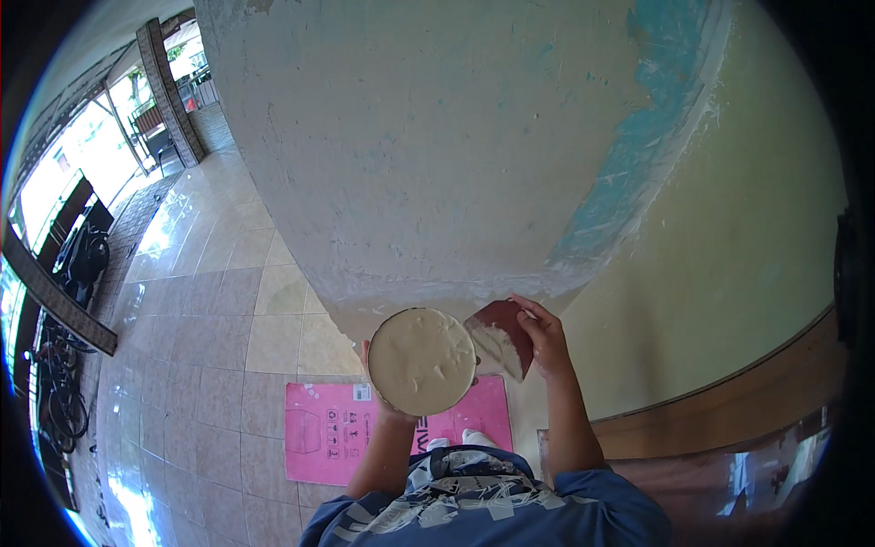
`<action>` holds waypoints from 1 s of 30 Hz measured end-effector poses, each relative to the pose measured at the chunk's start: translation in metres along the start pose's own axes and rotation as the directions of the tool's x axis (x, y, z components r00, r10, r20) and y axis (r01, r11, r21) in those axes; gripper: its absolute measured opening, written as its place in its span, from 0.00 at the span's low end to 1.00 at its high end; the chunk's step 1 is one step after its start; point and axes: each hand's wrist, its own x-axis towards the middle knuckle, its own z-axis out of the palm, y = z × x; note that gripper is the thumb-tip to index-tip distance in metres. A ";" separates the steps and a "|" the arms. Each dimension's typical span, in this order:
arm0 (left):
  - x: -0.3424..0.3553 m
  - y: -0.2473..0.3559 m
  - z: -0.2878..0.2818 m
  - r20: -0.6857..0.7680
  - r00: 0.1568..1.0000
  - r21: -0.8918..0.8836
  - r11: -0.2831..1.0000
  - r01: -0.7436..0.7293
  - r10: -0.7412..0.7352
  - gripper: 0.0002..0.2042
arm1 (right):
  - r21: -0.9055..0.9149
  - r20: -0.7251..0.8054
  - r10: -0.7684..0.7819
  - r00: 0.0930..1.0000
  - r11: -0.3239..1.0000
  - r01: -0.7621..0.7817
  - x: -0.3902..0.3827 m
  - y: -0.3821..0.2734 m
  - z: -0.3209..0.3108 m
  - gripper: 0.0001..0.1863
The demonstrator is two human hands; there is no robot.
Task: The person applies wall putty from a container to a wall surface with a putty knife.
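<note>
My left hand (366, 357), mostly hidden, grips a round tub (419, 360) of pale beige paste from below and the left side, fingertips showing around its rim. My right hand (545, 339) holds a reddish-brown flat spreader (499, 330) with beige paste on its blade, just to the right of the tub. Ahead of me stands a rough grey wall (437, 146) with a flaking turquoise strip (629, 155) and a whitish band along its bottom.
A pink cardboard sheet (310, 419) lies under my feet on the tiled floor (182, 319). A plain greenish wall (729, 228) with a wooden ledge (702, 424) is at right. On the left are pillars (169, 91), bicycles (64, 392) and a dark motorbike (82, 255).
</note>
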 end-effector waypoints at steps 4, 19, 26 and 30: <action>-0.001 0.001 0.000 0.097 0.992 0.024 0.996 0.082 -0.084 0.44 | 0.194 -0.119 0.073 0.990 0.980 -0.049 -0.001 0.004 -0.008 0.19; -0.010 -0.003 -0.007 -0.037 0.993 0.018 0.993 -0.113 0.113 0.39 | -0.191 0.176 -0.083 0.981 0.975 0.117 -0.020 -0.057 0.067 0.13; -0.015 0.002 -0.008 -0.042 0.992 0.012 0.993 -0.120 0.121 0.39 | -0.375 0.262 0.059 0.963 0.926 0.045 -0.025 -0.048 0.058 0.10; -0.017 0.006 -0.008 -0.041 0.989 0.049 0.989 -0.142 0.144 0.39 | -0.397 0.265 0.115 0.957 0.918 -0.001 -0.031 -0.054 0.065 0.09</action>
